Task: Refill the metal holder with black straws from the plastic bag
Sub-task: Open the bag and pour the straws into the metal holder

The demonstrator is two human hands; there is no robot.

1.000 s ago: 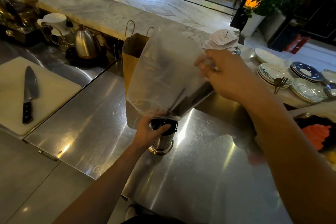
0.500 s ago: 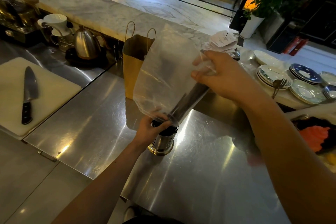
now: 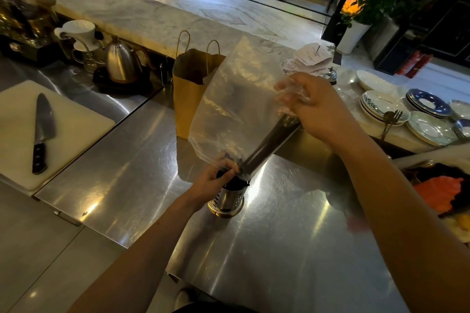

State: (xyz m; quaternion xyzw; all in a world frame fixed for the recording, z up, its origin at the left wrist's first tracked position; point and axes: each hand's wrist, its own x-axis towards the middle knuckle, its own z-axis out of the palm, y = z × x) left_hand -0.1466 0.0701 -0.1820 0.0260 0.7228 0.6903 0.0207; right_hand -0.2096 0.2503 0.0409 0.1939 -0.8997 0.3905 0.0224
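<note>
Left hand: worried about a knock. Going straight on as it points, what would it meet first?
The left hand grips the metal holder, so that comes first; likely the black straws beyond.

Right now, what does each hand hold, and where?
The right hand pinches the plastic bag at its upper end; the left hand grips the bag's lower end at the metal holder rim.
</note>
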